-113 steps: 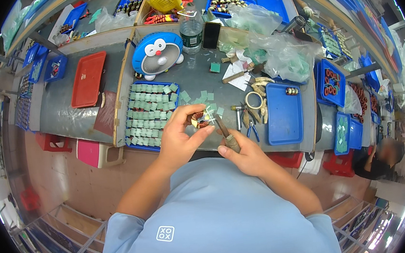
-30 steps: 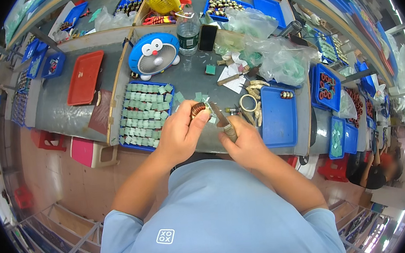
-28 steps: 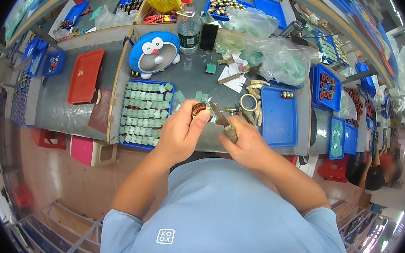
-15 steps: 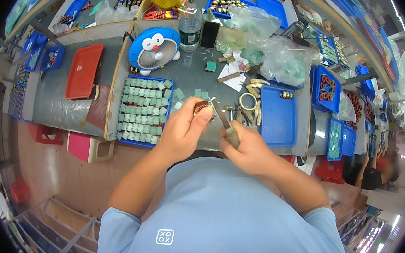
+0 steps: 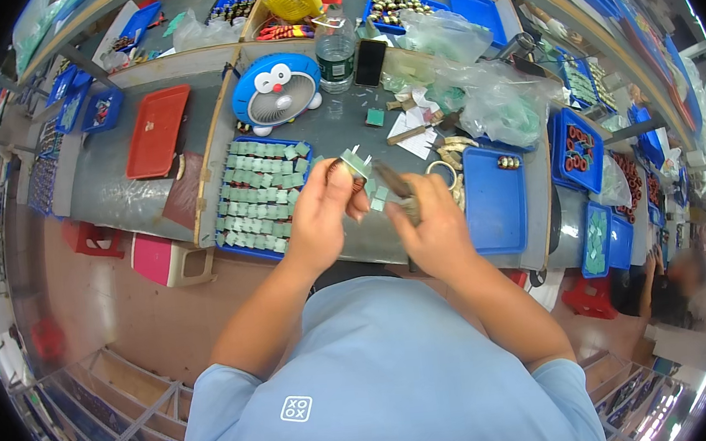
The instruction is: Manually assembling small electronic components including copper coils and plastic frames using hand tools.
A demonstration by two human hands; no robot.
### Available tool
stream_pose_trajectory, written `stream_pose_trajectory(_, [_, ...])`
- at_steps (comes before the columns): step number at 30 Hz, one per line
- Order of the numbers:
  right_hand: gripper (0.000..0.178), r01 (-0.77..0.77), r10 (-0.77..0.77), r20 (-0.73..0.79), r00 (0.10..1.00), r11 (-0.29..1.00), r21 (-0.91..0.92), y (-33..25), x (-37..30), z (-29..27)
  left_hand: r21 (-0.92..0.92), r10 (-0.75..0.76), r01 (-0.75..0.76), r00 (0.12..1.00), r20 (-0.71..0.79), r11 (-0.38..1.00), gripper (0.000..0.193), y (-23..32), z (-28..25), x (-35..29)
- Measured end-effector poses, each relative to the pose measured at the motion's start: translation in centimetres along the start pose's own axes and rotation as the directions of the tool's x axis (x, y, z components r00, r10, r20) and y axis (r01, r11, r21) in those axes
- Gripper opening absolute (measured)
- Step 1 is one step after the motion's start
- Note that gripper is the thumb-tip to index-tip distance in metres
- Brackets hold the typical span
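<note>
My left hand [image 5: 321, 219] is closed around a copper-wound coil [image 5: 337, 174], with a pale green square piece [image 5: 355, 163] facing up on it and white tips sticking out. My right hand [image 5: 439, 228] grips a knife-like tool [image 5: 393, 182] with a worn, pale handle; motion smears it. Its dark blade points up and left, close beside the coil; I cannot tell whether they touch. Loose green squares [image 5: 379, 197] lie on the bench between my hands. Left of my left hand, a blue tray [image 5: 246, 250] holds rows of green-topped coils.
A blue tray [image 5: 495, 208] with a few coils stands right of my right hand, beside a tape ring [image 5: 441, 172]. Farther back are a blue fan [image 5: 279, 92], a bottle [image 5: 335, 56], a phone [image 5: 369, 62] and plastic bags [image 5: 502, 115]. A red tray [image 5: 157, 133] lies left.
The coil has turned in my left hand, so its green square faces up now. The tool has tilted further left, and my right hand has moved slightly up and right. My view has shifted slightly.
</note>
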State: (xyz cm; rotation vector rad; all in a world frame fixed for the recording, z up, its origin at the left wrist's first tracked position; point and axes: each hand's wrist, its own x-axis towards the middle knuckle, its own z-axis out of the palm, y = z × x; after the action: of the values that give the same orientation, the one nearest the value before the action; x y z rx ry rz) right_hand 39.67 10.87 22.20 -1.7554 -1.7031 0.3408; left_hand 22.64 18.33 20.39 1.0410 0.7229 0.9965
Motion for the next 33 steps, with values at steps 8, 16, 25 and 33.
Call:
stream_pose_trajectory(8, [0.039,-0.368,0.315,0.209,0.926,0.876,0.311,3.3,-5.0,0.0,-0.693,-0.164,0.346,0.934,0.317,0.632,0.052,0.7,-0.8,0.2])
stream_pose_trajectory(16, [0.040,-0.380,0.309,0.249,0.918,0.866,0.326,3.6,-6.5,0.0,-0.708,-0.135,0.356,0.927,0.350,0.610,0.052,0.8,0.4,0.2])
stream_pose_trajectory(25, [0.050,-0.051,0.103,-0.087,0.991,0.886,0.460,0.9,-2.9,-1.8,-0.405,-0.379,0.394,0.917,0.121,0.825,0.042,-0.6,4.5,-2.9])
stream_pose_trajectory(33, [0.047,-0.221,0.175,0.150,0.973,0.517,0.827,1.8,-3.2,-1.6,0.044,-0.297,0.293,0.943,0.148,0.955,0.038,-0.5,2.0,-3.9])
